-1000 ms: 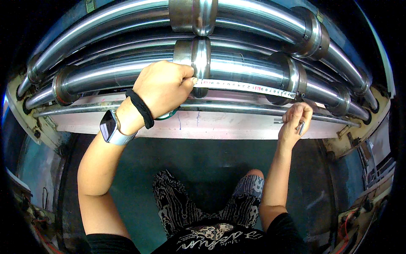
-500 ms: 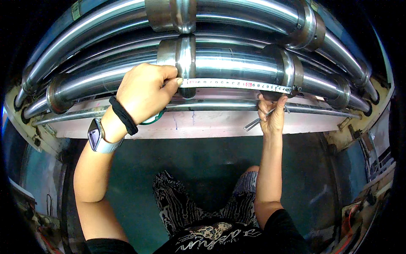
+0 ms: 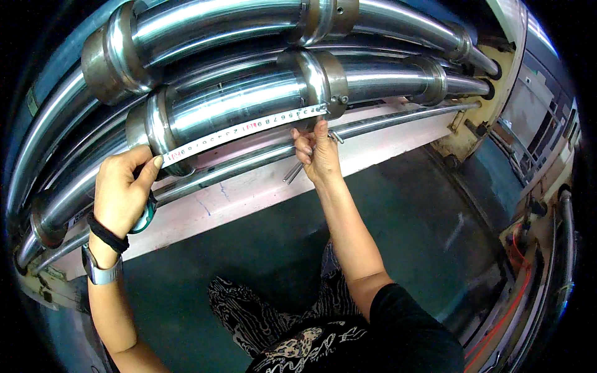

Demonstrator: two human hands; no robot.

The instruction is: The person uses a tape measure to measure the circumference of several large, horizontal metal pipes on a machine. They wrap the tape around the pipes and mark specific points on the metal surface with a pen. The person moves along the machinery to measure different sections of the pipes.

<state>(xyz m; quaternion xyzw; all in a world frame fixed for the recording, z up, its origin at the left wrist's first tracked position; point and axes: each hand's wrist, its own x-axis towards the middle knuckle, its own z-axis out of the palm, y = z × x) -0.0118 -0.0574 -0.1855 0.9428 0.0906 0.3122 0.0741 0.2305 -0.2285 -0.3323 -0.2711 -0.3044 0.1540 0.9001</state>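
Your left hand (image 3: 124, 189) is hiding much of the round green tape case (image 3: 147, 217) below your thumb. Your right hand (image 3: 321, 160) is covering the middle of the slim silver metal rods (image 3: 293, 173) within your fingers. Along the white tape blade (image 3: 249, 128) between your hands, the finest marks are blurring together. Above your right fingers, the upper edge is cutting off a brown-and-silver steel collar (image 3: 337, 25), and below them the lower edge is cropping your black T-shirt (image 3: 404, 332).

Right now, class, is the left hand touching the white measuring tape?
Touching: the head view shows the left hand holding the measuring tape under its thumb.
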